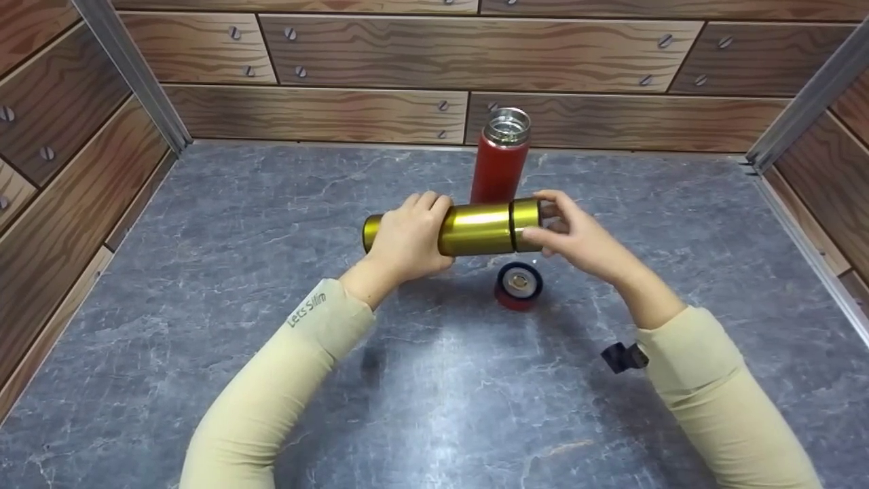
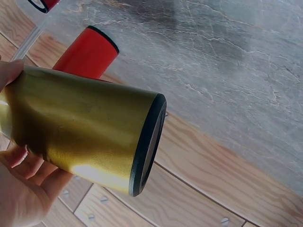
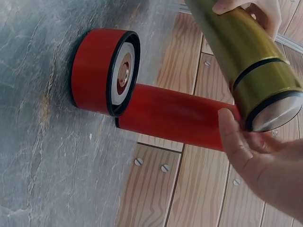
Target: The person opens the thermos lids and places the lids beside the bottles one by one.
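Observation:
A gold vacuum flask [image 1: 478, 229] with a gold lid [image 1: 526, 224] is held sideways above the table, its lid end to the right. My left hand [image 1: 413, 234] grips its body near the base; fingers curl round it in the left wrist view, where the black-rimmed base [image 2: 149, 146] shows. Loosely bent around the lid end are the fingers of my right hand [image 1: 567, 234]. In the right wrist view the right thumb [image 3: 232, 132] stands slightly apart from the lid's side, and the lid's silver top [image 3: 277, 113] is uncovered. A black ring separates lid and body.
Behind the gold flask a red flask [image 1: 499, 166] stands upright, its metal mouth uncovered. Its red lid [image 1: 519, 288] lies upside down on the grey marbled table [image 1: 271, 204], nearer me. Wood-patterned walls [image 1: 380, 54] border the table at the back and sides.

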